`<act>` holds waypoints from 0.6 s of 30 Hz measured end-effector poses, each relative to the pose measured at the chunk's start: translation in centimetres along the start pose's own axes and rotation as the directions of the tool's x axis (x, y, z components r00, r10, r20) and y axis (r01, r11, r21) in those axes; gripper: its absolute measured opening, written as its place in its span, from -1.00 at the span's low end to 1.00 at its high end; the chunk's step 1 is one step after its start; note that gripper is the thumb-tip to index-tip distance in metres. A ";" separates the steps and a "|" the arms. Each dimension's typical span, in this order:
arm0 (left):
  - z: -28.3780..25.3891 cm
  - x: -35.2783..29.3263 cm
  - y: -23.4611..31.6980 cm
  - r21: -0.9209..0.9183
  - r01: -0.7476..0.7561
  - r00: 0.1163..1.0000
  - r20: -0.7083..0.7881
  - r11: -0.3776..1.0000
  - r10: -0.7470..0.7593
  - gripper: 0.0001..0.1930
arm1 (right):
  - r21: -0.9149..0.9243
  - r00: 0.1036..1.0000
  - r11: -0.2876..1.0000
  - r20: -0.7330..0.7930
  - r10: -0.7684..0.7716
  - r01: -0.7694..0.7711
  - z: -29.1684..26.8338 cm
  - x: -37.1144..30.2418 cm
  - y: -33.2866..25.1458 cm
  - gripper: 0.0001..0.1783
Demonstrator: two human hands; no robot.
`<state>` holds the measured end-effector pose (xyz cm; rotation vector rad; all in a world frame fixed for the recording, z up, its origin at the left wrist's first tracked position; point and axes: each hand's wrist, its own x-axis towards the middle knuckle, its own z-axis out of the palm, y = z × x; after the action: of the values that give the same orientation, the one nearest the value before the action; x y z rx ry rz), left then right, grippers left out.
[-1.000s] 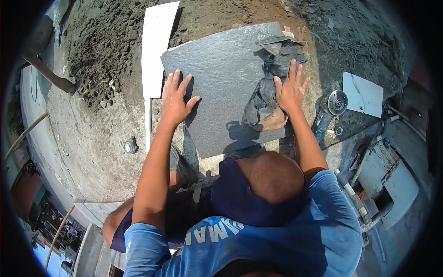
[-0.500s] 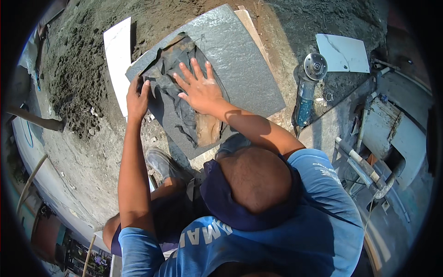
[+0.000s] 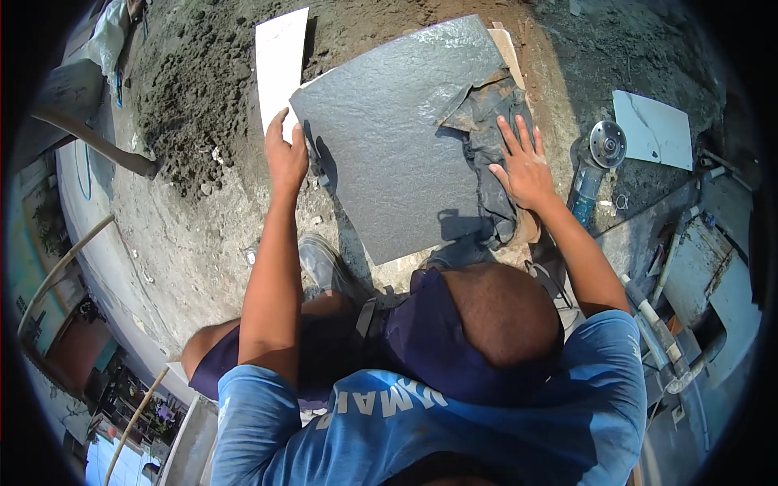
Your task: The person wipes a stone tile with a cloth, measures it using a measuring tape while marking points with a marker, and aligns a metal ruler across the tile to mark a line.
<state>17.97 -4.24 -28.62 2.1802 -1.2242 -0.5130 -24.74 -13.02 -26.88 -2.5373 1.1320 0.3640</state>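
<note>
A large grey slab tile (image 3: pixel 389 138) with a rough, glossy face lies in front of me. At its left corner, my left hand (image 3: pixel 286 162) grips the edge, thumb along the tile's side and fingers partly hidden. Flat and spread, my right hand (image 3: pixel 528 174) presses on a crumpled dark rag (image 3: pixel 493 134) at the tile's right edge. Brown patches show on the rag, and its lower end hangs over that edge.
A white tile strip (image 3: pixel 279 57) lies beyond my left hand. To the right are an angle grinder (image 3: pixel 596 166) with its disc up and a white marbled tile piece (image 3: pixel 655 130). Loose soil (image 3: pixel 190 105) is heaped at left, near a wooden handle (image 3: pixel 93 138).
My right hand has slid the rag rightward across the tile, from its left half to its right edge. The left hand stays at the tile's left corner. The view has shifted.
</note>
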 end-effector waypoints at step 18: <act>-8.3 -7.5 -7.9 0.163 0.305 0.928 -0.272 0.938 -0.254 -0.55 | -0.039 0.674 0.673 0.002 -0.739 0.738 3.9 18.7 -23.6 -0.38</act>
<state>24.06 7.95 -27.11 2.5237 -0.8661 -0.2236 4.86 -9.12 -32.48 -2.7620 0.0075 0.1409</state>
